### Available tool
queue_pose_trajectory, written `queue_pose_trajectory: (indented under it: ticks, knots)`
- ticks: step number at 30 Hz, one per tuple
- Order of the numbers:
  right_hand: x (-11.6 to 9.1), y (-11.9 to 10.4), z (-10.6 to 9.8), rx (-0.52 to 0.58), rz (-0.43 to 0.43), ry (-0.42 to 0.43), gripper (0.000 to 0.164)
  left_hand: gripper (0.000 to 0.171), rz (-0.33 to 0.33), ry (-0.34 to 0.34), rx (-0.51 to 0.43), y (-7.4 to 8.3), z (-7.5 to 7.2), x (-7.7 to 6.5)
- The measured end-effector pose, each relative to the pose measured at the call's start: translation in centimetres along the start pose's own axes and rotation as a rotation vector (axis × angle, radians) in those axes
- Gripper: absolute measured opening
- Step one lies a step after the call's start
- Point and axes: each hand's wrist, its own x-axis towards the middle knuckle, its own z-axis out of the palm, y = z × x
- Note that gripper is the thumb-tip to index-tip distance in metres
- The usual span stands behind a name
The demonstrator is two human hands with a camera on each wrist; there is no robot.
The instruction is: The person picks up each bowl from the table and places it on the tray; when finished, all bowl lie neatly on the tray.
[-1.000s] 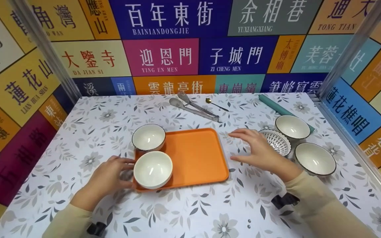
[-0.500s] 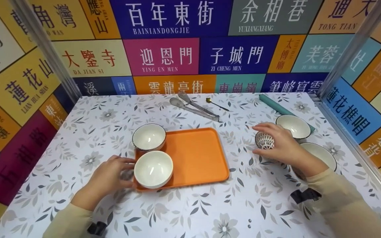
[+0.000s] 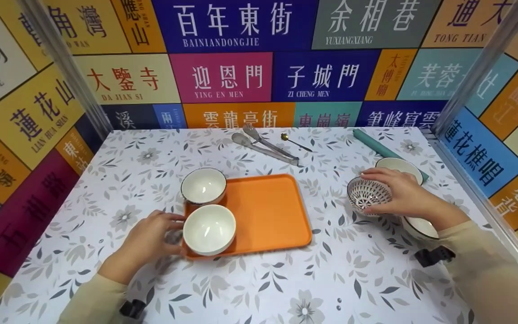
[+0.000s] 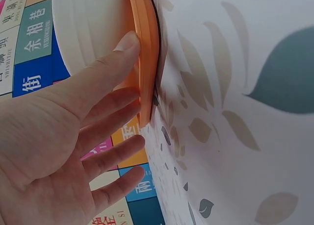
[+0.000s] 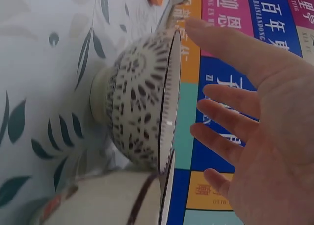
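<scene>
My left hand [image 3: 151, 234] is at the left edge of an orange tray [image 3: 270, 211], its thumb at the tray rim and its fingers loosely extended beside it. Two white bowls stand on the tray's left end: a front bowl [image 3: 209, 229] and a dark-rimmed back bowl [image 3: 203, 186]. To the right, my right hand [image 3: 403, 193] reaches over a small bowl with a black-and-white pattern [image 5: 140, 97], thumb and fingers spread about its rim. In the right wrist view the fingers are relaxed, with the thumb tip close to the rim. The patterned bowl stands upright on the table.
Beside the patterned bowl are two more white bowls, a rear bowl [image 3: 396, 165] and a front one [image 3: 421, 227], both partly hidden by the right hand. Behind lies a green roll [image 3: 371, 143]. Metal tongs [image 3: 268, 148] and a small gold-headed spoon [image 3: 296, 141] lie beyond the tray.
My right hand has moved right, from near the tray's right side to over the patterned bowl. My left hand and the bowls on the tray stay in place.
</scene>
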Motion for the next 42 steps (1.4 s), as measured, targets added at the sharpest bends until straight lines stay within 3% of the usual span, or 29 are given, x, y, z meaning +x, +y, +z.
queue_pose_trajectory:
  ticks: [7,22,33,42]
  knots:
    - [-0.2,0.9,-0.8,-0.005,-0.005,-0.02,0.094,0.051,-0.006,-0.001,0.01,0.1,0.0,0.0]
    - [0.1,2.5,-1.5,-0.035,-0.012,-0.148,0.11,0.055,-0.046,-0.027,-0.018,0.2,0.1,0.1]
    - [0.5,2.6,-0.5,-0.047,-0.014,-0.106,0.113,0.052,-0.016,0.0,-0.006,0.3,-0.2,-0.1]
    - [0.8,2.6,0.6,0.064,0.022,-0.05,0.115,0.05,-0.024,0.0,-0.003,0.4,-0.3,0.0]
